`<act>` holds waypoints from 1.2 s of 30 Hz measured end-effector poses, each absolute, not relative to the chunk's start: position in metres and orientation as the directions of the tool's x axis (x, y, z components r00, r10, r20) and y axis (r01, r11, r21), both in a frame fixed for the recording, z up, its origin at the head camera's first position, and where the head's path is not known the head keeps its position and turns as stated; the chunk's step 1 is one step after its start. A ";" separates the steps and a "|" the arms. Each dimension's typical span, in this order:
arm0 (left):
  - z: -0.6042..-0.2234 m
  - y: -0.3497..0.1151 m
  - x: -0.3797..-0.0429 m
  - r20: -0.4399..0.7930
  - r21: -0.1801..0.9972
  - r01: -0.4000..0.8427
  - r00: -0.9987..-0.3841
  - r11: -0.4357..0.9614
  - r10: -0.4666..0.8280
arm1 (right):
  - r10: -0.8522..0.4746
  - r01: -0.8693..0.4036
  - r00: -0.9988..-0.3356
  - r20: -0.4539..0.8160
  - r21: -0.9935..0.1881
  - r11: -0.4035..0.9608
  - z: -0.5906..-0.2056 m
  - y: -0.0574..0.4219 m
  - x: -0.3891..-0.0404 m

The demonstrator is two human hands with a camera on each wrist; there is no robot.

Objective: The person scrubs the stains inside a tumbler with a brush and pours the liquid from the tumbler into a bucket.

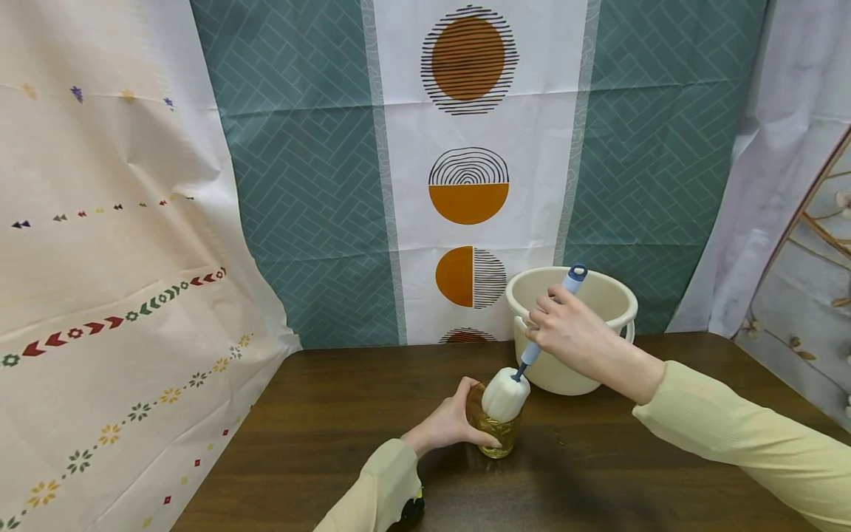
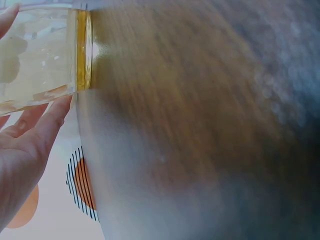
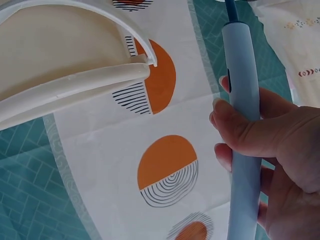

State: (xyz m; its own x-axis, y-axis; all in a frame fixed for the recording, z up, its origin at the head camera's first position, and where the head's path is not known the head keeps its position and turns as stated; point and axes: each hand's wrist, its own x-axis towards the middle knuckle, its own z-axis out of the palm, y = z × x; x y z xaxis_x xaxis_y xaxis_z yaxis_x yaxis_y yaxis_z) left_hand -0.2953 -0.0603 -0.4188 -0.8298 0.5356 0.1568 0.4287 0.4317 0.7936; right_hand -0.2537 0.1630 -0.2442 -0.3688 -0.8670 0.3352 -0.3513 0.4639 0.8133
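- nearest us, the right sleeve [image 1: 744, 428] runs off the edge of the head view, so we lose the rest of that arm.
- our right grip [image 1: 575, 332] is wrapped round the handle of the brush [image 1: 530, 355]; we judge it light and stiff, best held mid-handle, though smooth enough to twist if wet.
- the brush's pale head [image 1: 505, 395] sits in the mouth of the glass [image 1: 504, 430]; it looks spongy, and we expect it to squash against the wall.
- our left grip [image 1: 452, 423] clasps the glass from the side, thumb in front, over the counter [image 1: 332, 414]; it looks hard, slick and perhaps breakable, so we would hold low round the body with modest pressure.
- the bucket [image 1: 561, 378] stands behind the right grip; its inside is mostly hidden from us.
- we cannot tell whether the glass's base touches the counter, nor how deep the head goes.
- the left wrist view cuts the glass off; a dark thing [image 1: 412, 510] under the left sleeve [image 1: 388, 473] is hard to make out.
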 end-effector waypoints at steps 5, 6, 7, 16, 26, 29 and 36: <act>-0.420 -0.061 -0.297 0.161 0.794 0.433 -0.827 0.426 0.539 | -0.870 -0.365 -0.369 0.327 0.810 0.459 -0.243 0.164 -0.254; -0.420 -0.061 -0.297 0.162 0.795 0.434 -0.826 0.424 0.541 | -0.872 -0.369 -0.365 0.326 0.810 0.457 -0.242 0.164 -0.254; -0.420 -0.060 -0.297 0.161 0.795 0.434 -0.824 0.424 0.542 | -0.874 -0.371 -0.363 0.325 0.810 0.455 -0.242 0.164 -0.254; -0.421 -0.060 -0.296 0.149 0.806 0.421 -0.824 0.416 0.546 | -0.883 -0.420 -0.332 0.331 0.787 0.453 -0.243 0.164 -0.254; -0.420 -0.060 -0.297 0.155 0.806 0.423 -0.825 0.414 0.543 | -0.906 -0.462 -0.268 0.329 0.781 0.420 -0.248 0.158 -0.257; -0.419 -0.060 -0.296 0.156 0.809 0.424 -0.823 0.407 0.547 | -0.909 -0.453 -0.270 0.318 0.791 0.411 -0.251 0.156 -0.257; -0.422 -0.060 -0.298 0.183 0.821 0.441 -0.805 0.363 0.564 | -0.909 -0.435 -0.312 0.275 0.810 0.394 -0.256 0.152 -0.256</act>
State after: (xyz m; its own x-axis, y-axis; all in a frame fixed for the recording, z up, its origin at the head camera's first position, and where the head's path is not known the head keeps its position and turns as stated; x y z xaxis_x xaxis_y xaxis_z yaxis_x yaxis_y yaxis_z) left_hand -0.2982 -0.0597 -0.4220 -0.8053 0.5640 0.1829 0.4405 0.3628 0.8212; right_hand -0.2558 0.1518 -0.2563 -0.3121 -0.9093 0.2751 -0.4346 0.3942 0.8098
